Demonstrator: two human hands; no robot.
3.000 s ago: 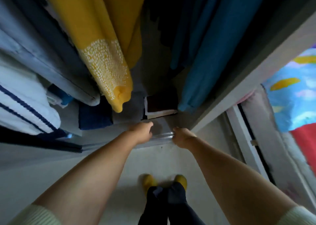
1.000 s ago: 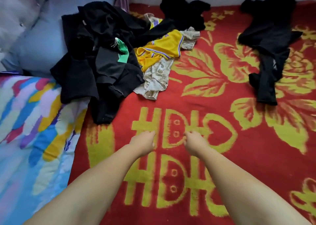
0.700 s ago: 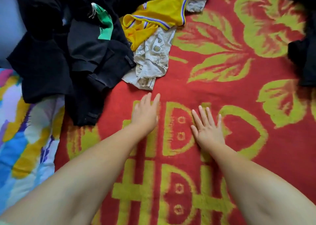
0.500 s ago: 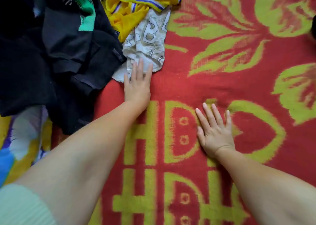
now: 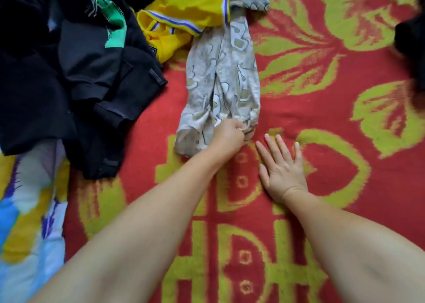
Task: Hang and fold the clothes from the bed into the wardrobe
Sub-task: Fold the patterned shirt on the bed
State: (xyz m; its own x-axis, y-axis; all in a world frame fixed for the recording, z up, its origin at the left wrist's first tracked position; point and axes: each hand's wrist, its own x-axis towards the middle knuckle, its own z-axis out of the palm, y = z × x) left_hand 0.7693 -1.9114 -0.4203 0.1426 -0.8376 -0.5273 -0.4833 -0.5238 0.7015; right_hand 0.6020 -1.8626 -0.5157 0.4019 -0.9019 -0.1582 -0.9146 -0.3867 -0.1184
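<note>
A grey-white patterned garment point(image 5: 224, 81) lies stretched out on the red and yellow-green blanket point(image 5: 322, 123). My left hand point(image 5: 227, 137) grips its near end in a fist. Flat on the blanket just right of it rests my right hand point(image 5: 281, 169), fingers spread. A yellow jersey with blue-white trim point(image 5: 184, 15) lies across the far end of the grey garment. A heap of black clothes point(image 5: 69, 72) with a green patch sits to the left.
Another black garment point(image 5: 411, 49) shows at the right edge. A multicoloured quilt point(image 5: 25, 210) covers the bed's left side. The wardrobe is out of view.
I turned from the wardrobe to the bed. My left hand reached the grey garment, closed on it and pulled it toward me, stretching it out. My right hand stays flat on the blanket.
</note>
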